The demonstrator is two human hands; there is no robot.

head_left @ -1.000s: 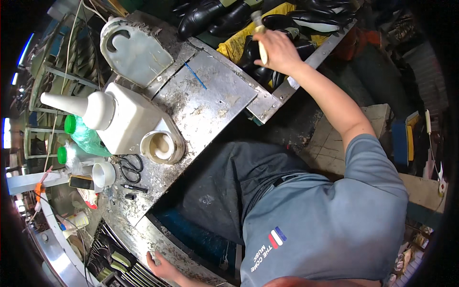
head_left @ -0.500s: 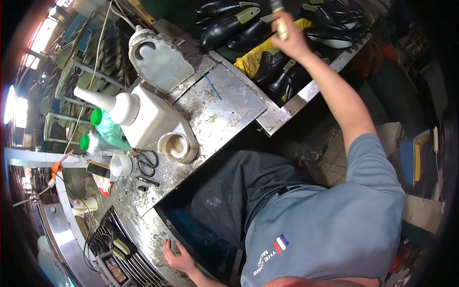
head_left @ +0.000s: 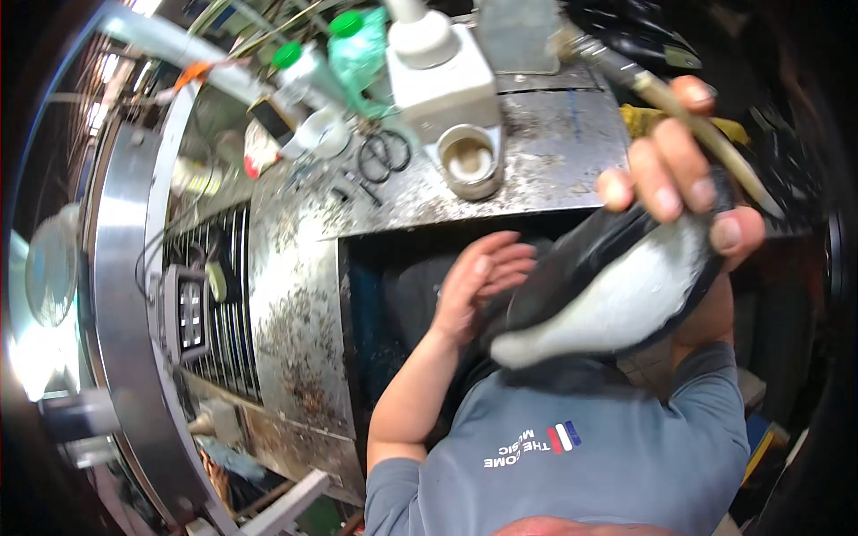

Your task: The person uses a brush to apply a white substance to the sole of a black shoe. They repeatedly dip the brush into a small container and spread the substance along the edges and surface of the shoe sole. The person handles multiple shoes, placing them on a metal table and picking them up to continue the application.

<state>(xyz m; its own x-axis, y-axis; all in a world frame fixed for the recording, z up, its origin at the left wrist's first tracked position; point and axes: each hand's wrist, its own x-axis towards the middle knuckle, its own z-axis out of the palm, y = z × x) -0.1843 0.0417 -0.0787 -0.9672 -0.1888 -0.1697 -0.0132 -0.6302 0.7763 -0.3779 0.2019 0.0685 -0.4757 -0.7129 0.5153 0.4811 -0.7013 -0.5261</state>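
A black shoe upper (head_left: 617, 290) with a whitish underside is held up in front of my chest, tilted, its narrow end toward the lower left. My right hand (head_left: 675, 183) grips its other end from above. The same hand also keeps a brush (head_left: 684, 116), its pale handle between the fingers and its bristles toward the upper left. Just left of the shoe, my left hand (head_left: 480, 279) is open with fingers stretched out. It holds nothing, and I see a small gap between it and the shoe.
On the stained metal bench (head_left: 295, 295) stand a cup-like container (head_left: 469, 165), a large white jug (head_left: 442, 89), green-capped bottles (head_left: 299, 67), scissors (head_left: 384, 156) and a white cup (head_left: 323, 134). More black shoes (head_left: 626, 36) lie at the far right. A slatted rack (head_left: 237, 304) runs along the left.
My right hand has come back from the shoe bin with a shoe as well as the brush. My left hand has lifted off the bench edge toward the shoe. The view has swung left.
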